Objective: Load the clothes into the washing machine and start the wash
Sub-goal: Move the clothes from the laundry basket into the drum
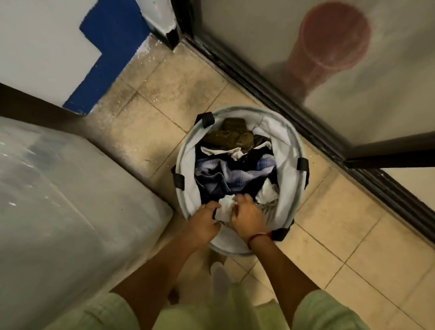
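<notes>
A round white laundry basket point(290, 153) with black handles stands on the tiled floor, filled with mixed clothes: an olive garment point(231, 136) at the far side, blue and dark pieces point(226, 172) in the middle. Both hands reach into its near side. My left hand point(204, 220) and my right hand point(246, 217) are closed on the same crumpled white cloth point(225, 207) between them. The washing machine point(47, 207), its top covered in clear plastic sheeting, fills the left of the view; its lid looks closed.
A frosted glass door with a dark frame point(289, 98) runs along the right, with a pink bin point(329, 42) blurred behind it. A white and blue wall point(67, 33) stands at the back left. Beige floor tiles point(357, 245) lie right of the basket.
</notes>
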